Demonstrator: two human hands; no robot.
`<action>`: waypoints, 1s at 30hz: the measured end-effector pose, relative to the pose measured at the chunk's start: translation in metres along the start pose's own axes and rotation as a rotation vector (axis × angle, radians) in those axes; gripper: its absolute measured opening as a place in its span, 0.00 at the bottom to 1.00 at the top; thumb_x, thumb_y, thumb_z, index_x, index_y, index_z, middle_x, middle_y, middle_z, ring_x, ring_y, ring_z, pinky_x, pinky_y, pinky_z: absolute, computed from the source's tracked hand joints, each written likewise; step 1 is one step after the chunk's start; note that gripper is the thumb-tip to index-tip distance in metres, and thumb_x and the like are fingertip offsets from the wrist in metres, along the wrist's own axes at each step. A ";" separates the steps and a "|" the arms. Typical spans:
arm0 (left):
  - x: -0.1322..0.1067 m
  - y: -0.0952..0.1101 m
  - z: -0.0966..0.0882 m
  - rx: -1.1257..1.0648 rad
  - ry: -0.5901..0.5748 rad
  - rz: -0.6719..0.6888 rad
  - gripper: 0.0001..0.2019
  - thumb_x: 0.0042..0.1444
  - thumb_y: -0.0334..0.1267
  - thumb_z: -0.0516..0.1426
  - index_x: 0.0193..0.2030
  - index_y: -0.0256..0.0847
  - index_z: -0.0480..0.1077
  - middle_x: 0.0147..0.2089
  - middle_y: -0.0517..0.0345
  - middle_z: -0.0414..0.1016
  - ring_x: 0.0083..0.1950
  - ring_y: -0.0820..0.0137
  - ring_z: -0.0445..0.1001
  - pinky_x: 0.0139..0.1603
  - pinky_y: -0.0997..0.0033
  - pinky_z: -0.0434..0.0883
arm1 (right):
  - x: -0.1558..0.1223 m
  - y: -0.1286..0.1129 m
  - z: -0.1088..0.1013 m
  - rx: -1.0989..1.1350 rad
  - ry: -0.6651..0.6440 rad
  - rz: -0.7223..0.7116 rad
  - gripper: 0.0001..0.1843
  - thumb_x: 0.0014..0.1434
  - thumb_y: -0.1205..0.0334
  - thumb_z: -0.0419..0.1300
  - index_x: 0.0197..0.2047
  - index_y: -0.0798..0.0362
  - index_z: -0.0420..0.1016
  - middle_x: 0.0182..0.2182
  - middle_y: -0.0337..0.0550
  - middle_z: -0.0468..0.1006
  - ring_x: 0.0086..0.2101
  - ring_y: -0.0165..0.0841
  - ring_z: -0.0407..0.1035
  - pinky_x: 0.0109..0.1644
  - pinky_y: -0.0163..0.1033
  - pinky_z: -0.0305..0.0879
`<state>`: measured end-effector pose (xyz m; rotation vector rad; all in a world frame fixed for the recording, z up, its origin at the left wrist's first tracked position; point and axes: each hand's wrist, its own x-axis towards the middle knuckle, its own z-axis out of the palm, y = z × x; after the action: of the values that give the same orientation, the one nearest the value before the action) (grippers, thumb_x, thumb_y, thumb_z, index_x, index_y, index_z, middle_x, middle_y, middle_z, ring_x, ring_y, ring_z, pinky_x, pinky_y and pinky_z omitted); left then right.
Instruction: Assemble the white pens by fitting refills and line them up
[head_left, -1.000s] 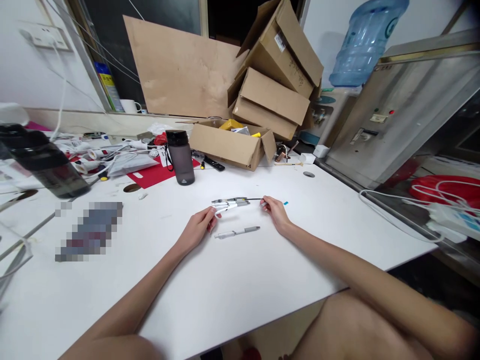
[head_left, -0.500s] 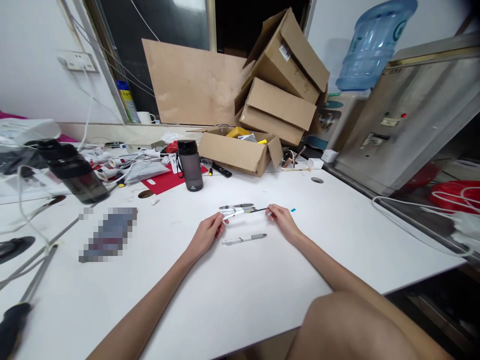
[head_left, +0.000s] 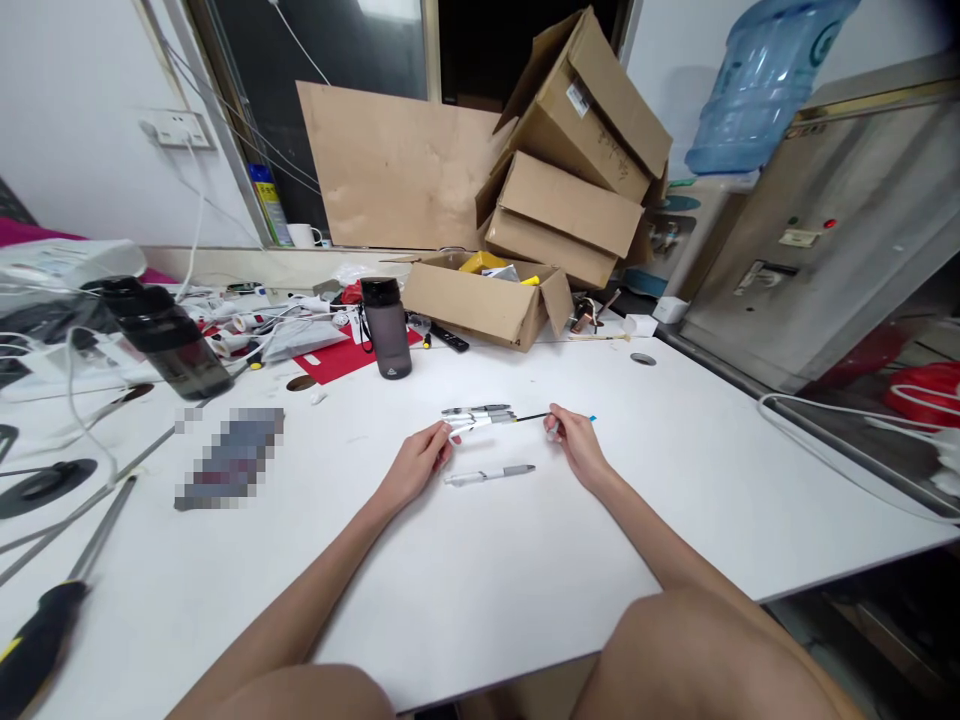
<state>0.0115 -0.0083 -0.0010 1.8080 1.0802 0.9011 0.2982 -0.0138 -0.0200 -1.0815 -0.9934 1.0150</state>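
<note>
My left hand [head_left: 420, 462] pinches the white barrel of a pen [head_left: 474, 426] at its left end, just above the desk. My right hand [head_left: 576, 440] is closed on a thin black pen refill [head_left: 533, 416], in line with the barrel's right end. Whether the refill's tip is still inside the barrel I cannot tell. Something small and grey shows under the right fingers, too small to name. Behind the barrel lie other pens [head_left: 477, 410], partly covered by it. Nearer to me, a white pen with a grey grip [head_left: 489, 475] lies by itself.
A small blue piece [head_left: 592, 418] lies beside my right hand. Further back stand a dark water bottle [head_left: 391, 335] and an open cardboard box [head_left: 469, 300]. At left are a blurred-out flat object [head_left: 232, 460], another bottle [head_left: 169, 340] and a screwdriver [head_left: 49, 630].
My right hand has moved slightly right with the refill, widening the gap between my hands. My left hand stays nearly in place. The whole view has shifted a little.
</note>
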 end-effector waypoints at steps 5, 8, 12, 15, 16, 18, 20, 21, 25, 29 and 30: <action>0.000 0.002 0.001 -0.001 0.001 -0.011 0.23 0.70 0.55 0.45 0.39 0.40 0.72 0.25 0.65 0.64 0.27 0.70 0.61 0.33 0.71 0.61 | 0.003 0.004 0.000 -0.001 0.001 -0.005 0.24 0.55 0.42 0.66 0.19 0.51 0.71 0.24 0.41 0.71 0.25 0.31 0.58 0.31 0.39 0.54; 0.000 0.001 0.000 0.002 -0.005 -0.017 0.24 0.71 0.56 0.45 0.39 0.40 0.72 0.26 0.65 0.64 0.27 0.70 0.61 0.33 0.71 0.61 | 0.006 0.006 -0.001 0.003 0.003 -0.005 0.23 0.57 0.44 0.65 0.21 0.51 0.71 0.25 0.41 0.72 0.26 0.31 0.58 0.32 0.39 0.55; 0.000 -0.002 -0.002 0.013 -0.011 -0.031 0.24 0.71 0.57 0.45 0.39 0.41 0.72 0.25 0.65 0.64 0.27 0.70 0.61 0.35 0.71 0.61 | 0.009 0.007 -0.001 0.013 -0.018 -0.013 0.21 0.58 0.45 0.63 0.23 0.51 0.72 0.26 0.40 0.72 0.26 0.31 0.58 0.33 0.39 0.57; 0.000 -0.002 -0.002 0.016 -0.015 -0.034 0.24 0.71 0.56 0.45 0.39 0.41 0.72 0.25 0.65 0.64 0.27 0.70 0.61 0.34 0.71 0.61 | 0.011 0.006 -0.001 0.018 -0.038 -0.017 0.19 0.59 0.46 0.63 0.25 0.50 0.73 0.27 0.39 0.72 0.26 0.31 0.59 0.34 0.39 0.58; 0.000 -0.002 -0.003 0.016 -0.018 -0.036 0.24 0.71 0.56 0.45 0.39 0.41 0.72 0.25 0.65 0.64 0.27 0.70 0.61 0.34 0.71 0.60 | 0.011 0.006 -0.002 0.017 -0.043 -0.017 0.19 0.59 0.46 0.63 0.25 0.50 0.73 0.27 0.39 0.72 0.27 0.31 0.59 0.34 0.39 0.59; 0.000 -0.002 -0.003 0.018 -0.023 -0.047 0.24 0.71 0.56 0.45 0.40 0.41 0.73 0.25 0.64 0.64 0.27 0.70 0.60 0.33 0.71 0.60 | 0.011 0.006 -0.002 0.010 -0.054 -0.016 0.18 0.59 0.46 0.63 0.26 0.50 0.73 0.27 0.39 0.72 0.27 0.31 0.60 0.35 0.39 0.59; 0.001 -0.002 -0.003 0.020 -0.029 -0.060 0.24 0.71 0.57 0.45 0.40 0.41 0.73 0.25 0.64 0.64 0.27 0.70 0.60 0.33 0.71 0.59 | 0.012 0.005 -0.003 -0.002 -0.067 -0.015 0.18 0.60 0.46 0.63 0.27 0.50 0.74 0.28 0.39 0.72 0.28 0.32 0.60 0.35 0.38 0.59; 0.001 -0.002 -0.003 0.021 -0.033 -0.062 0.24 0.71 0.57 0.45 0.40 0.41 0.73 0.25 0.65 0.64 0.27 0.70 0.60 0.33 0.71 0.59 | 0.012 0.004 -0.003 -0.008 -0.075 -0.016 0.18 0.60 0.46 0.63 0.27 0.50 0.75 0.29 0.40 0.72 0.28 0.32 0.60 0.36 0.38 0.59; 0.000 -0.005 -0.003 0.022 -0.043 -0.051 0.24 0.71 0.56 0.45 0.40 0.41 0.73 0.26 0.64 0.64 0.28 0.70 0.60 0.34 0.70 0.59 | 0.010 0.002 -0.003 -0.033 -0.105 -0.025 0.17 0.60 0.46 0.63 0.29 0.50 0.77 0.31 0.40 0.73 0.30 0.32 0.61 0.36 0.38 0.59; 0.000 -0.006 -0.003 0.019 -0.044 -0.048 0.24 0.71 0.57 0.45 0.41 0.41 0.73 0.26 0.64 0.64 0.28 0.69 0.61 0.35 0.70 0.60 | 0.007 0.001 -0.004 -0.062 -0.117 -0.038 0.15 0.59 0.46 0.64 0.31 0.50 0.79 0.34 0.41 0.76 0.31 0.32 0.62 0.38 0.38 0.60; -0.001 -0.006 -0.004 0.018 -0.045 -0.049 0.24 0.71 0.57 0.45 0.41 0.41 0.73 0.26 0.64 0.64 0.29 0.69 0.61 0.35 0.70 0.60 | 0.006 0.001 -0.004 -0.072 -0.118 -0.041 0.15 0.58 0.46 0.65 0.31 0.50 0.79 0.34 0.41 0.76 0.32 0.33 0.63 0.38 0.38 0.60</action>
<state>0.0061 -0.0059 -0.0054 1.8002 1.1021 0.8211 0.3037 -0.0087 -0.0208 -1.0660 -1.1506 1.0256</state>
